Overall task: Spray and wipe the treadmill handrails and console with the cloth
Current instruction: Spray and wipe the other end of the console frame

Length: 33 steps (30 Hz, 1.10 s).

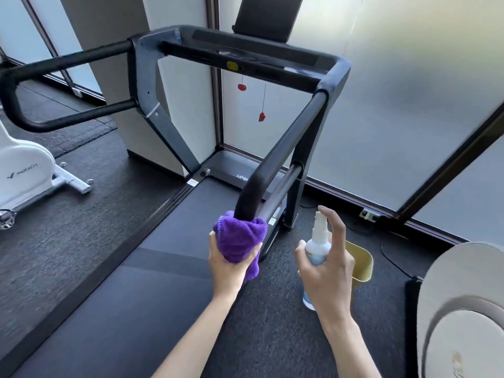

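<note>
Left hand (231, 257) has its fingers wrapped round the purple cloth (240, 236), bunched over the near end of the right handrail (283, 148). Right hand (327, 268) grips the spray bottle (317, 246), index finger up over the nozzle.

Dark textured rubber gym floor (90, 249) carries everything: dark grey treadmill (152, 282) stands on it by the frosted glass wall, belt deck running toward the camera. Left of it, well apart, the white exercise machine (26, 170) rests on its white crossbar foot (72, 184); a square beige pillar (114, 77) rises from the floor behind the treadmill's left upright. Right of the treadmill base sit a gold metal bin (361, 264), a thin black cable (392, 257) trailing to a wall-side socket (369, 214), and a rounded beige machine housing (461, 309).
</note>
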Available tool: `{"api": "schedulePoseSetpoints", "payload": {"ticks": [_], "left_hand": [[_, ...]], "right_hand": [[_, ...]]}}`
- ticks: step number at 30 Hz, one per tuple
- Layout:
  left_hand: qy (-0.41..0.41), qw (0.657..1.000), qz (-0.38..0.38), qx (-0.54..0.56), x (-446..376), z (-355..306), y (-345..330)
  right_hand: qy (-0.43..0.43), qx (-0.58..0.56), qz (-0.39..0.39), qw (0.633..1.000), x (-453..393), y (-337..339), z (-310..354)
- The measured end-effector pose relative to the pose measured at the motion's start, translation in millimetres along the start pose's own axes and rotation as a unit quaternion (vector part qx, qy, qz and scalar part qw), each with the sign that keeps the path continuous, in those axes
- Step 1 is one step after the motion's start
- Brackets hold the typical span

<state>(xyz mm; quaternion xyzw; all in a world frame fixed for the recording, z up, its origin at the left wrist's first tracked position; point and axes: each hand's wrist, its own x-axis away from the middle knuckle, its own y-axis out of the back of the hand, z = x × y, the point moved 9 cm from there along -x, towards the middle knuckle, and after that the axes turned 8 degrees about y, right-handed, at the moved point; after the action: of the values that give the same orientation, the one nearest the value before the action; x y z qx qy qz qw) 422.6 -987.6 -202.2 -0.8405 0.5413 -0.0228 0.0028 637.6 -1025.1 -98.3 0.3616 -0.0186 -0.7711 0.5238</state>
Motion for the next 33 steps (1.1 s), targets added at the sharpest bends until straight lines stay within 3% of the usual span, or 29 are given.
{"api": "schedulePoseSetpoints", "payload": {"ticks": [4, 9, 12, 21, 27, 33], "left_hand": [[-0.023, 0.998, -0.043, -0.035, -3, -10, -2], [-0.140, 0.985, -0.031, -0.094, -27, -103, -26], [-0.164, 0.972, -0.020, -0.165, -43, -135, -43], [-0.100, 0.992, -0.052, -0.059, -14, -60, -13], [-0.076, 0.989, -0.128, -0.009, -6, -35, -8], [-0.105, 0.942, -0.317, -0.023, 15, -75, -22]], "right_hand": [[-0.008, 0.004, 0.010, 1.000, 5, 0, 1], [-0.008, 0.019, 0.017, 1.000, -1, -10, 4], [-0.003, 0.022, 0.016, 1.000, -3, -12, 6], [-0.021, 0.027, 0.023, 0.999, -6, -1, -20], [-0.008, -0.003, 0.090, 0.996, -19, -5, -55], [0.042, -0.053, 0.199, 0.978, -60, -13, -76]]}}
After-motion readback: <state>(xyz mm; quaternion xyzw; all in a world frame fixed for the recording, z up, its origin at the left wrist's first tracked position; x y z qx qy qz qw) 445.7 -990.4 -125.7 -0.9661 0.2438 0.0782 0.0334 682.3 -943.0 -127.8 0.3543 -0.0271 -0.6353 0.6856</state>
